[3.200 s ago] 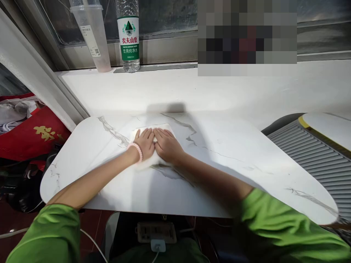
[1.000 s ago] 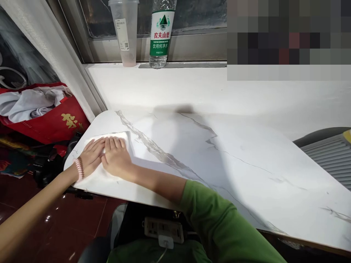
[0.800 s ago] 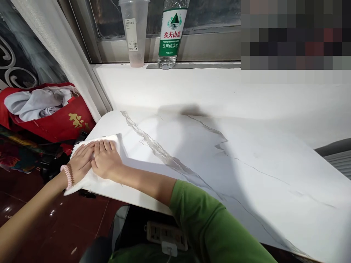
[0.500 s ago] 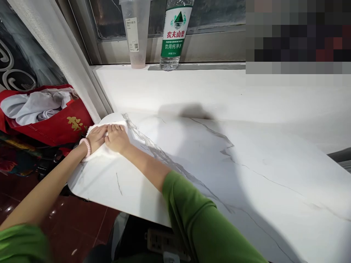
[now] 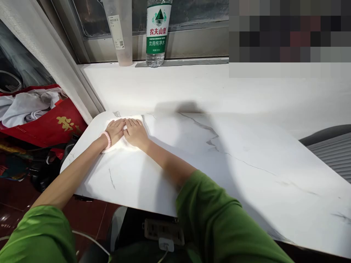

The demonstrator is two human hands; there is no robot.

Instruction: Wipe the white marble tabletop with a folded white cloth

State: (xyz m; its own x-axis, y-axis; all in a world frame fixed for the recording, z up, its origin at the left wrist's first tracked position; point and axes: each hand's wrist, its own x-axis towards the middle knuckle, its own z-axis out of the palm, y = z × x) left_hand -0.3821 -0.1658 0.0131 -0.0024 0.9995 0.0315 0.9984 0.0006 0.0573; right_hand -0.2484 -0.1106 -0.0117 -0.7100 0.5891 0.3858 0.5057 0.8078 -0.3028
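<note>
A white cloth (image 5: 123,145) lies on the white marble-patterned table (image 5: 175,160), near its far left corner. My left hand (image 5: 115,131), with a pink beaded bracelet at the wrist, rests flat on the cloth with its fingers stretched out. Right beside it, my right hand (image 5: 136,134) presses flat on the same cloth. The two hands touch at the fingers and thumb. Both palms cover the middle of the cloth, and its edges show around them.
A water bottle (image 5: 157,36) and a translucent plastic cup (image 5: 120,34) stand on the window ledge. A red bag (image 5: 52,117) with white fabric sits left of the table. A power strip (image 5: 153,230) is below the front edge, and a grey ribbed seat (image 5: 334,149) at right.
Both hands have slid the cloth to the right along the table, away from its left end. The camera view has also shifted slightly right.
</note>
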